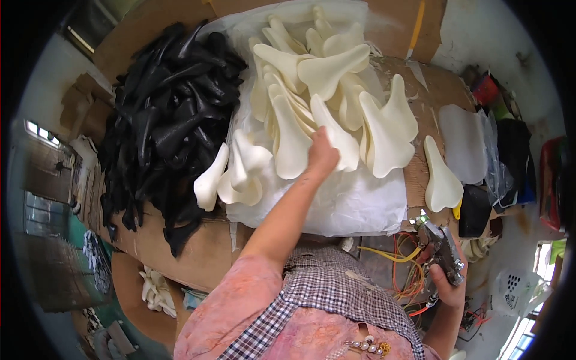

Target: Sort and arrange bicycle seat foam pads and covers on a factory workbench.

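Observation:
My left hand [322, 153] reaches forward into a heap of cream foam saddle pads [327, 90] and closes on one of them. The pads lie on a white plastic sheet [354, 207] spread over a cardboard-covered table [198, 252]. My right hand [449, 282] is low at the right, gripping a metal pneumatic staple gun [444, 249] with a hose. A single cream pad [443, 177] lies apart at the right of the heap.
A large pile of black plastic saddle shells [168, 120] fills the table's left side. Clear plastic film [465, 141], dark covers [477, 210] and bags sit at the right. Yellow and orange hoses [402, 264] hang below the table edge.

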